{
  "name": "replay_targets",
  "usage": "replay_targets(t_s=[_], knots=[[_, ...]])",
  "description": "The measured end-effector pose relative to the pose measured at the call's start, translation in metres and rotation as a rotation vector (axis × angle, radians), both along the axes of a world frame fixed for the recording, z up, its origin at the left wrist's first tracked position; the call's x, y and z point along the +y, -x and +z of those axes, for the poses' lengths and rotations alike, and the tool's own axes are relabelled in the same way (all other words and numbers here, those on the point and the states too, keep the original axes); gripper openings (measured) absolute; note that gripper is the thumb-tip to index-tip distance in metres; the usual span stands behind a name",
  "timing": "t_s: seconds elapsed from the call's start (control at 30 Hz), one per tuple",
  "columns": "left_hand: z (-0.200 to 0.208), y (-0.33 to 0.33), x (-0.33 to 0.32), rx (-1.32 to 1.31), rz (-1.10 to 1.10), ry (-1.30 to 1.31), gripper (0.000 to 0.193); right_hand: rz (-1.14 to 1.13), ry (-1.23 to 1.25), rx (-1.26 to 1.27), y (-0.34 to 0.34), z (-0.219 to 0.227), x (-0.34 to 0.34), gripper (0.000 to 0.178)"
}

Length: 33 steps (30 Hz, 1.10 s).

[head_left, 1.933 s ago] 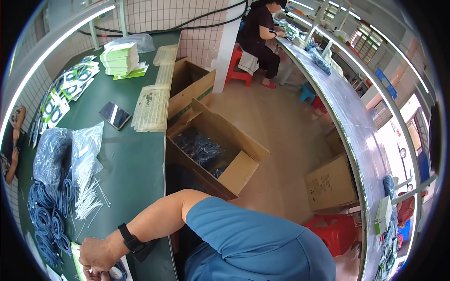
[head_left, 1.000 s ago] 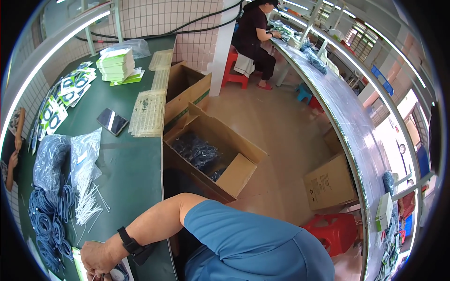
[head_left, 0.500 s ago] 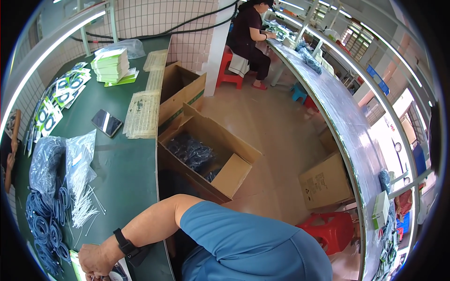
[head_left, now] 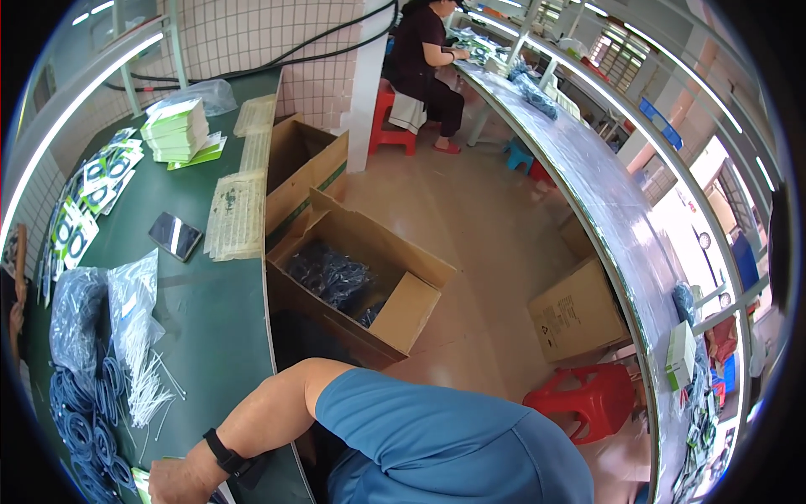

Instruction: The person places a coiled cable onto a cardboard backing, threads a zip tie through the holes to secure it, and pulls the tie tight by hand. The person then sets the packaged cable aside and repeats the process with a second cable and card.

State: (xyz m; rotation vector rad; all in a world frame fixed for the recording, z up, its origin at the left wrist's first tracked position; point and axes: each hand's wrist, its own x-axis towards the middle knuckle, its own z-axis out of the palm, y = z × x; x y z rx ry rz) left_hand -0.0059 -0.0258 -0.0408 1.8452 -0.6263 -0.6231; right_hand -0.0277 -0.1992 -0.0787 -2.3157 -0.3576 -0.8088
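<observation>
At the lower left edge is my right hand [head_left: 178,482], a dark watch [head_left: 225,454] on its wrist. Its fingers run out of the picture, so their grip is hidden. A green-and-white card [head_left: 142,481] shows beside the hand on the green table [head_left: 220,323]. My left hand is out of sight. Left of the hand lie coiled dark blue cables [head_left: 77,424], partly in a clear plastic bag [head_left: 77,312]. White cable ties [head_left: 144,382] spill from another clear bag [head_left: 133,290].
Farther up the table are a phone [head_left: 175,236], cards with cables [head_left: 75,239] and a card stack [head_left: 178,134]. An open carton [head_left: 403,315] with bagged dark things stands right of the table. A red stool [head_left: 579,395] and another bench [head_left: 600,189] lie beyond; a person [head_left: 420,63] sits far back.
The view has shifted, so the table and cartons appear farther left. My right hand sits slightly lower in the picture, and its fingers, partly seen before, are now cut off.
</observation>
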Motion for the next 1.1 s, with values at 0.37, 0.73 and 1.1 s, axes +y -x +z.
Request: replay_targets(t_s=[0.37,0.73,1.1], knots=[[-0.006,0.001,-0.005,-0.017,0.029,0.016,0.018,0.203,0.044,0.053,0.026,0.024,-0.018,0.032],[-0.001,0.006,-0.008,-0.045,0.051,-0.084,0.019,0.153,0.191,-0.099,0.022,0.021,-0.016,0.028],[0.002,0.005,-0.011,-0.063,0.080,-0.131,0.019,0.157,-0.178,-0.019,0.002,0.008,0.006,0.011]])
